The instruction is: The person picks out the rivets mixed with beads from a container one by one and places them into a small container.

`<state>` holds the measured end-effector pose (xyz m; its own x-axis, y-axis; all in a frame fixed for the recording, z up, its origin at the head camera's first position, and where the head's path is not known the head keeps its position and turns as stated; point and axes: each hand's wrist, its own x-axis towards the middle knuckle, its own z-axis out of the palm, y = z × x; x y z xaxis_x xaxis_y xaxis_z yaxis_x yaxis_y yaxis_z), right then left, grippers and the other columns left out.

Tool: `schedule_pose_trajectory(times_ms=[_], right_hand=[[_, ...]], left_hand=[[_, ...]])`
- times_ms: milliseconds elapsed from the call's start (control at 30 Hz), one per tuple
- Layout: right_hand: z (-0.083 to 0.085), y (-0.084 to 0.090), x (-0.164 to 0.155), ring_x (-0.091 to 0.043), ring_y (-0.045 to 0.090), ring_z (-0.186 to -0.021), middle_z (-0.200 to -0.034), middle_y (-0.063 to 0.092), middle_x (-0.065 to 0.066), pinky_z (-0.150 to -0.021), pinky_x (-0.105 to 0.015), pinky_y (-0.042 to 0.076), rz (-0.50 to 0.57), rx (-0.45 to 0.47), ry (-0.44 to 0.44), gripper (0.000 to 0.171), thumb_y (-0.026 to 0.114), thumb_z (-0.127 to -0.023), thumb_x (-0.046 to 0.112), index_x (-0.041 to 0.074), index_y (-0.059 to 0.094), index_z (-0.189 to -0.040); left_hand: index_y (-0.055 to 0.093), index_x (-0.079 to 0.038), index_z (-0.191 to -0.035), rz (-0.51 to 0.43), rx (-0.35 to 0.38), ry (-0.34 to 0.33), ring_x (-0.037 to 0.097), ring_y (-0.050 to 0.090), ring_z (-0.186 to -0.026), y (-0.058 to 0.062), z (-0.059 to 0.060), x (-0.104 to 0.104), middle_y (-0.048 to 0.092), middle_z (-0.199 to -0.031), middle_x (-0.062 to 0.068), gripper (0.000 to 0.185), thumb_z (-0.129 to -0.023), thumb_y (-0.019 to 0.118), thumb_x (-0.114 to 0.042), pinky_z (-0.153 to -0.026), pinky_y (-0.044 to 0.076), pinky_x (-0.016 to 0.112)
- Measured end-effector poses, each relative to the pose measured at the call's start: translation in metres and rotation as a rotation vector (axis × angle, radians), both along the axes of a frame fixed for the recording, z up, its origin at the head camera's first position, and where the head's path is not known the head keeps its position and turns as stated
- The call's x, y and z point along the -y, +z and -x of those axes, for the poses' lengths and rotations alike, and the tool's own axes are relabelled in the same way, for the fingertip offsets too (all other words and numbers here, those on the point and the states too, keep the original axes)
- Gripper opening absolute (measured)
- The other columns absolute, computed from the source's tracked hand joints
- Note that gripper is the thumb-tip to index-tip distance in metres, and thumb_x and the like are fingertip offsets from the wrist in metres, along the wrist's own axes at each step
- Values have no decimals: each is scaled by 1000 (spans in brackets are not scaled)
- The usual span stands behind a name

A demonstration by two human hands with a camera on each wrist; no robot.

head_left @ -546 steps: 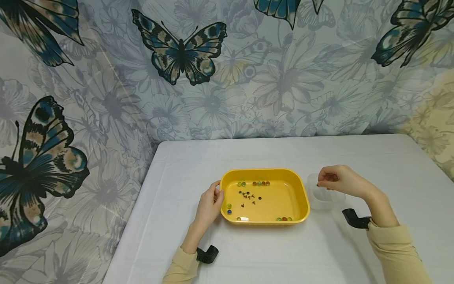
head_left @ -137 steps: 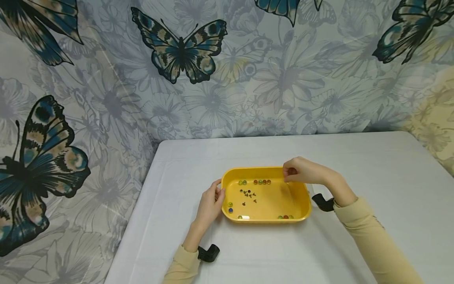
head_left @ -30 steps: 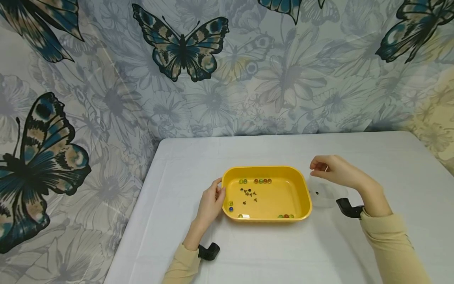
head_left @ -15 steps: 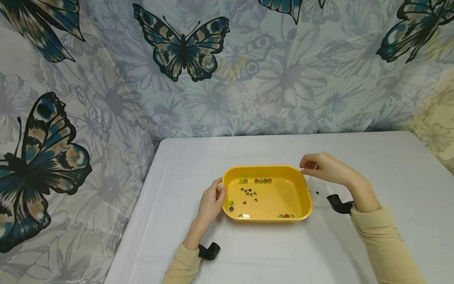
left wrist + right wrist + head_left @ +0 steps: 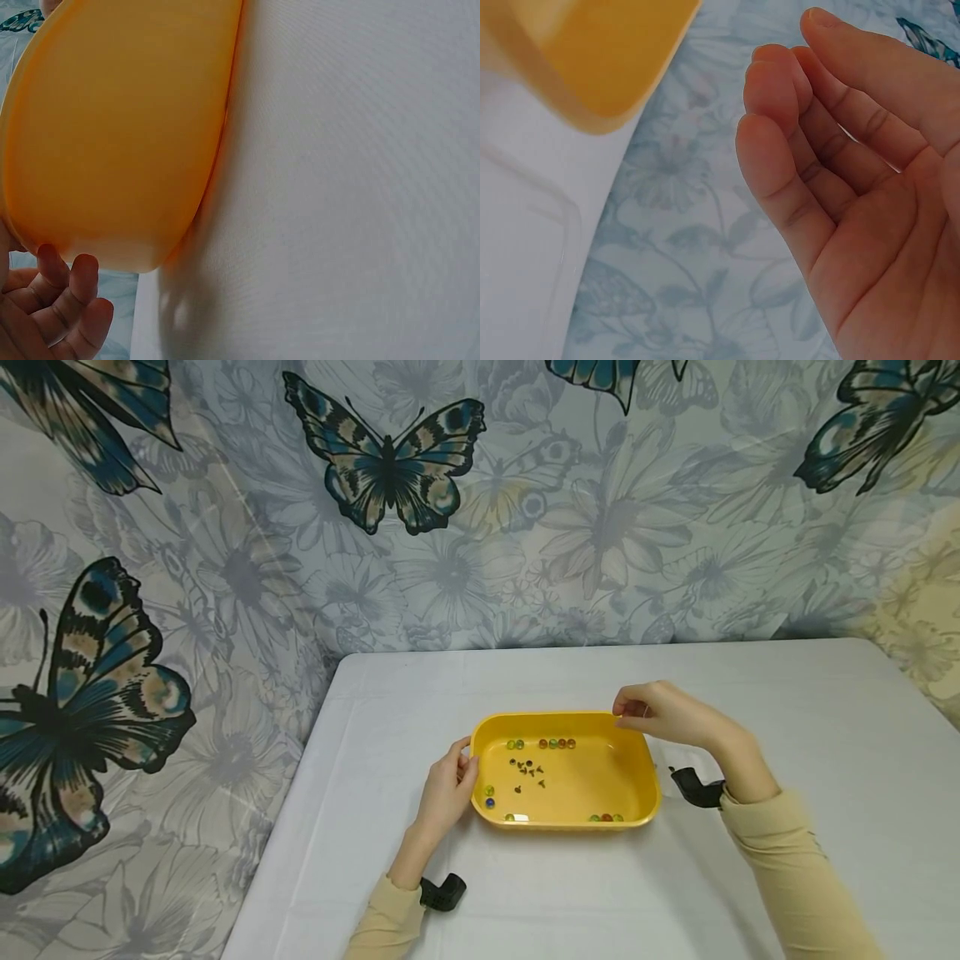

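A yellow tray (image 5: 592,777) sits mid-table with colored marbles (image 5: 555,743) along its walls and several small dark pieces (image 5: 527,768) near its middle. My left hand (image 5: 448,785) grips the tray's left rim, thumb on the rim; in the left wrist view its fingers (image 5: 67,300) curl under the tray wall (image 5: 120,135). My right hand (image 5: 660,714) hovers over the tray's far right corner. Its palm (image 5: 855,195) is empty, with the fingers loosely bent. A clear container (image 5: 562,247) stands right of the tray, mostly hidden behind my right wrist in the head view.
The white table (image 5: 825,710) backs onto a butterfly-print curtain (image 5: 382,460) that also hangs down its left side. A black wrist camera sits on each arm (image 5: 442,892) (image 5: 693,787).
My right hand has moved left, from above the clear container to the tray's far right corner. The left hand and the tray stay put.
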<state>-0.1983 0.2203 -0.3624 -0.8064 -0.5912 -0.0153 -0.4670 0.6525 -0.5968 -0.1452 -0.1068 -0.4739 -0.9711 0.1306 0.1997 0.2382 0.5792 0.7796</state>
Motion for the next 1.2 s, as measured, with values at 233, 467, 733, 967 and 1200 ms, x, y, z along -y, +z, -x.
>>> schedule_pose_trajectory(times_ms=[233, 467, 733, 967, 1200], right_hand=[[4, 0, 12, -13, 52, -68, -78, 60, -1, -63, -27, 48, -5, 14, 26, 4, 62, -86, 1, 2, 63, -90], [9, -5, 26, -13, 54, -71, -82, 61, -1, -66, -27, 49, -22, 23, 56, 5, 63, -86, 1, 5, 63, -89], [11, -11, 41, -12, 50, -67, -76, 58, 1, -62, -26, 47, -22, 22, 110, 3, 64, -85, 3, 2, 61, -86], [12, -15, 52, -11, 48, -62, -72, 57, 1, -58, -25, 45, -36, 44, 150, 6, 64, -85, 1, 6, 60, -83], [12, -19, 62, -10, 46, -60, -70, 56, 0, -57, -24, 44, -56, 77, 179, 8, 64, -84, 2, 7, 59, -80]], left_hand=[[50, 1, -128, 4, 14, 2, 8, 48, -60, 0, 0, 0, 49, -72, -3, 36, -94, 50, -14, -52, 42, 19], [50, 1, -127, 8, 3, -1, 8, 47, -59, 1, 0, 0, 48, -71, -4, 36, -95, 51, -14, -52, 42, 19], [50, 2, -127, 10, 0, -3, 7, 48, -60, 0, 0, 1, 49, -71, -4, 36, -95, 50, -14, -52, 43, 19], [50, 1, -127, 9, 1, -2, 7, 47, -60, 0, 1, 0, 49, -71, -4, 36, -94, 51, -14, -52, 43, 19], [50, 1, -127, 10, -5, 0, 7, 47, -60, -1, 1, 0, 49, -72, -4, 36, -94, 51, -13, -51, 42, 19]])
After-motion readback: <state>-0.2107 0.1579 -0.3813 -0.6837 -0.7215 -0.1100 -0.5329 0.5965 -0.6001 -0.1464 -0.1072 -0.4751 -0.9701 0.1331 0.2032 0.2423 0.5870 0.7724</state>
